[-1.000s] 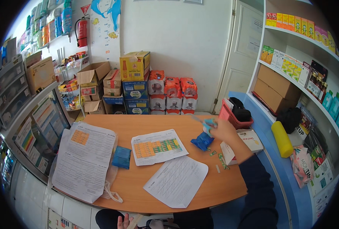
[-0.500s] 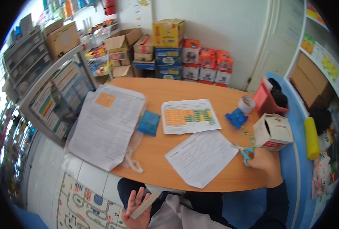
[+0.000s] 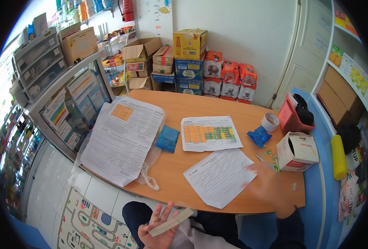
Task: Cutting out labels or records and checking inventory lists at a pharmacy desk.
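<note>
Low in front of my lap, my left hand (image 3: 161, 224) holds a flat beige strip (image 3: 171, 223) across its palm, with the fingers raised behind it. My right hand (image 3: 271, 189) is smeared by motion above the table, by the right edge of a printed sheet with handwritten lines (image 3: 219, 176). Its fingers are too blurred to read. Scissors with green-blue handles (image 3: 276, 167) lie on the table just beyond it, beside a white carton (image 3: 298, 151). Farther back lies a sheet covered with orange and green stickers (image 3: 211, 133).
On the wooden table (image 3: 163, 199) are a stack of large printed sheets (image 3: 117, 157), a blue packet (image 3: 167, 139), a crumpled blue wrapper (image 3: 259, 136), a tape roll (image 3: 270, 122) and a red basket (image 3: 289, 114). Boxes (image 3: 189, 68) stand behind the table's far edge.
My right hand has let go of the scissors and moved left, toward the lined sheet. My left hand and its strip have risen slightly to the right. The whole view has shifted a little.
</note>
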